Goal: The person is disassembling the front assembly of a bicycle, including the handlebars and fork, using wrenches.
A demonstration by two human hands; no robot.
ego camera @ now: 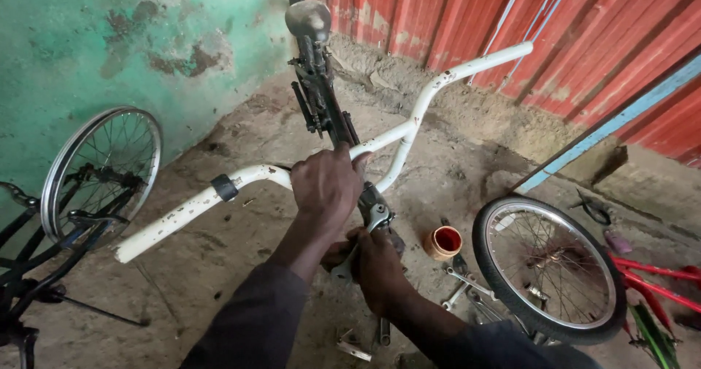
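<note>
Left hand (326,186) fist-wrapped on white handlebar (409,131) centre, bar running left-right; right hand (376,263) just below, clamping spanner (372,219) at stem.

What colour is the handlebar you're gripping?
White, with chipped, rusty spots; the handlebar shows best in the head view.

The left hand (326,183) grips the middle of a white handlebar (409,124), chipped and rusty, whose ends sweep out to either side. Just below, the right hand (376,263) closes on a metal wrench (369,223) set against the stem. A dark frame (318,95) with a saddle (307,18) runs away from the bar. On the dirt floor (219,252) lie spanners (460,281) beside an orange cup (443,242) and a wheel (548,267). A second wheel (102,172) stands by the green wall (87,40); red sheeting (584,40) lines the right.
</note>
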